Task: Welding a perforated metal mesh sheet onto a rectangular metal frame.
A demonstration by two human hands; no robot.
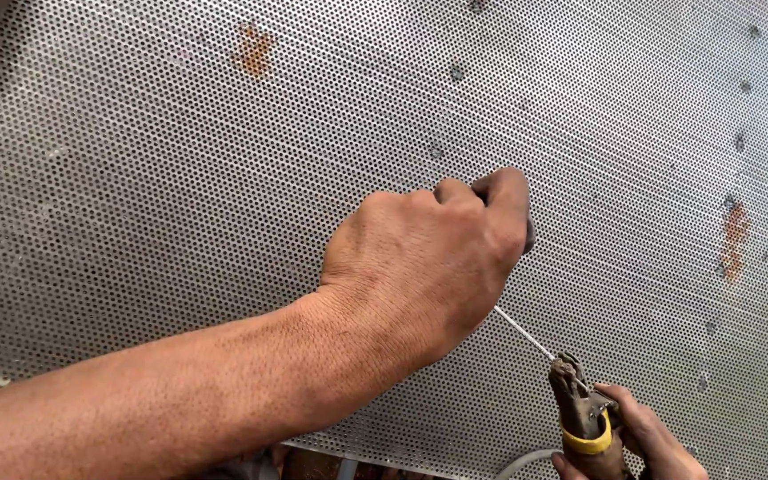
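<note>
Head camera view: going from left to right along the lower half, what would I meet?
Bare forearm → left hand closed in a fist → thin rod → electrode holder → right hand, all over a perforated metal sheet.

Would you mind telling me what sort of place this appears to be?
Probably a metal or welding workshop. A large perforated steel sheet with rust spots fills the view, and the right hand grips a worn electrode holder whose thin rod the left hand steadies.
</note>
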